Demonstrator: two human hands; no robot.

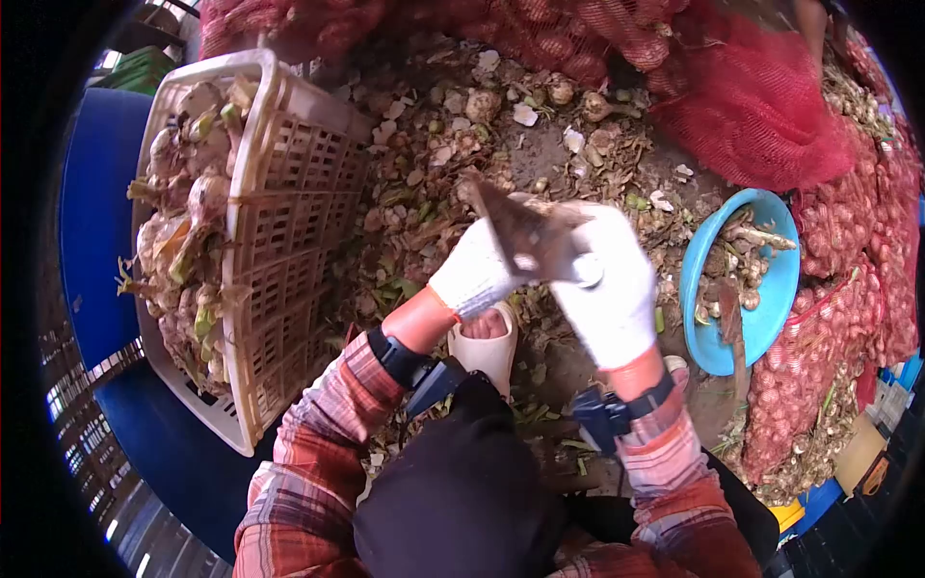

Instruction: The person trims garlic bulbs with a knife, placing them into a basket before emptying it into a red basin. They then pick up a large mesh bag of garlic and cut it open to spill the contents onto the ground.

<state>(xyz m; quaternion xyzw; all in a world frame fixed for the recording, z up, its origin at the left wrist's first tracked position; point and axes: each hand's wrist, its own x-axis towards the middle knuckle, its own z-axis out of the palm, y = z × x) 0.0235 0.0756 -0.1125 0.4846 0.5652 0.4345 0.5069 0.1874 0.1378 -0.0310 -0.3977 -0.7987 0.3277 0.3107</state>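
Both of my hands wear white gloves and meet in the middle of the view at a dark, rusty metal blade (525, 231). My left hand (477, 273) is closed on the blade's left side. My right hand (612, 289) is closed at its right side, around something smeared by motion that I cannot make out. Beneath them, garlic peelings and stalk scraps (424, 222) cover the ground. To the right, a blue basin (692, 289) holds garlic bulbs and a rusty blade-like tool leaning on its rim.
A white plastic crate (289, 202) full of garlic with stalks (183, 241) stands tilted on the left, beside a blue surface (101, 212). Red mesh sacks of garlic (809, 385) line the right and the top. A loose red net (752, 116) lies at the upper right.
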